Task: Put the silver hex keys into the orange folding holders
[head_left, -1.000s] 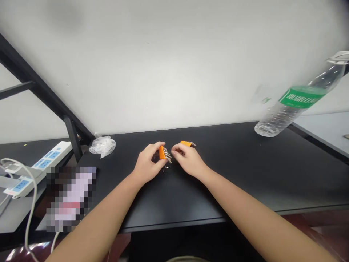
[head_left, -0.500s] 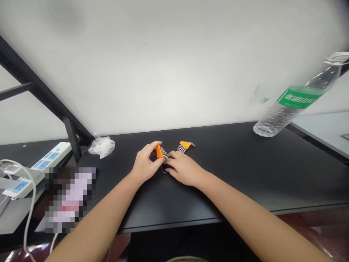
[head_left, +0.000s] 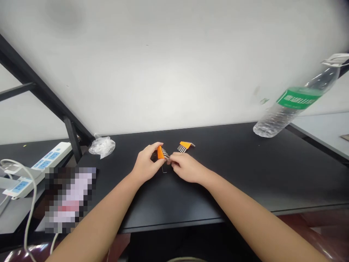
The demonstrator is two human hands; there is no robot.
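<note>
My left hand [head_left: 147,162] grips an orange hex key holder [head_left: 160,152] between thumb and fingers. Bent metal hex keys stick out of its right side. My right hand [head_left: 187,165] is closed in a pinch at the end of a hex key [head_left: 167,158] beside the holder; its fingertips partly hide the key. Below the holder, a thin L-shaped hex key [head_left: 164,171] lies on the black tabletop. Just behind my right hand rests a second orange holder [head_left: 185,144] with several hex keys in it.
A large clear bottle [head_left: 297,98] with a green label stands at the right. On the left are a crumpled plastic bag [head_left: 102,146], a white power strip [head_left: 40,165] with cables, and a blurred-out flat object [head_left: 73,198]. A white wall [head_left: 169,72] rises behind the black table [head_left: 231,174].
My right hand's fingers have drawn together into a pinch at the hex key and its hand has shifted slightly. My left hand keeps the holder nearly in place.
</note>
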